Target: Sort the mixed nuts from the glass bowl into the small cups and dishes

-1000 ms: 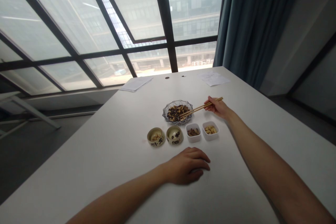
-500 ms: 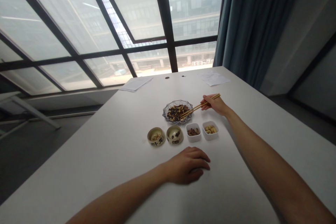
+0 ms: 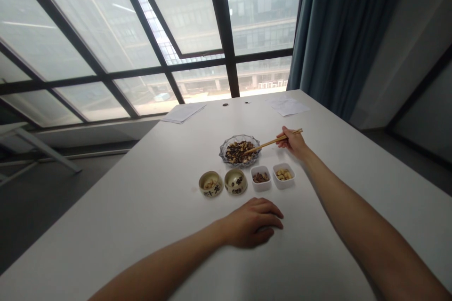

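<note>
My right hand (image 3: 291, 142) is closed around a pair of wooden chopsticks (image 3: 270, 142), held to the right of a clear glass bowl (image 3: 222, 156). The chopstick tips reach into the mixed dark and pale pieces (image 3: 239, 151) in that bowl; whether they pinch a piece I cannot tell. My left hand (image 3: 253, 222) lies on the table, palm down with fingers stretched out, holding nothing. Between it and the glass bowl stand two small ceramic bowls, the left one (image 3: 211, 193) with pale pieces, the right one (image 3: 235, 191) with a few dark pieces.
Right of the ceramic bowls are two white square dishes, one (image 3: 261, 187) with brown pieces, the other (image 3: 284, 183) with yellowish pieces. Paper sheets (image 3: 183, 113) lie at the white table's (image 3: 158, 188) far left, more paper (image 3: 289, 106) at its far right. Windows and a blue curtain (image 3: 325, 33) stand beyond.
My right hand has shifted slightly to the right, and the chopsticks now lie closer together and flatter, their tips still in the glass bowl. My left hand has stayed where it was.
</note>
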Available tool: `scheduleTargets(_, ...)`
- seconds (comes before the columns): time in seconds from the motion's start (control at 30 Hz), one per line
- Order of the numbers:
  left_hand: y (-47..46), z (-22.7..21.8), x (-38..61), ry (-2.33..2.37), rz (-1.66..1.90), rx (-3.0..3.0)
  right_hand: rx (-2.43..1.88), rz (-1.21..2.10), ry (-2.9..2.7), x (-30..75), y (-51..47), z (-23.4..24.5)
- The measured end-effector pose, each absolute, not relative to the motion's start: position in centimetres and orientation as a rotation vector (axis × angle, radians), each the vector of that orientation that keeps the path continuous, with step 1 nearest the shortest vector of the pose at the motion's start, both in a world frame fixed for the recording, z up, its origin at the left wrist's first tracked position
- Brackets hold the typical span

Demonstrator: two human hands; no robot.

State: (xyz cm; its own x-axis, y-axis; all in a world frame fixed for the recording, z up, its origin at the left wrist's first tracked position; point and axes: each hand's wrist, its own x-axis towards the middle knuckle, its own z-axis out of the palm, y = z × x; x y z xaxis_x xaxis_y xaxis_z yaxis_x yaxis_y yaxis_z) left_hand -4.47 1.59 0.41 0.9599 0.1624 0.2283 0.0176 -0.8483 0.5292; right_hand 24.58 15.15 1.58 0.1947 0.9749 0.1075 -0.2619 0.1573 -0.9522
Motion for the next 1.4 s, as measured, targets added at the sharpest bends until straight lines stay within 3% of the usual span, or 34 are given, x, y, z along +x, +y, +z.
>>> scheduleTargets(0.67,1.6,0.5,-4.4,0.123,0.377,2.556,-0.974,1.168,-1.085,22.5,14.7,2.0)
scheduleTargets(1.4,1.6,0.3,-4.5,0.126,0.379,2.560,-0.916,1.242,-0.724,25.0,15.0,1.4)
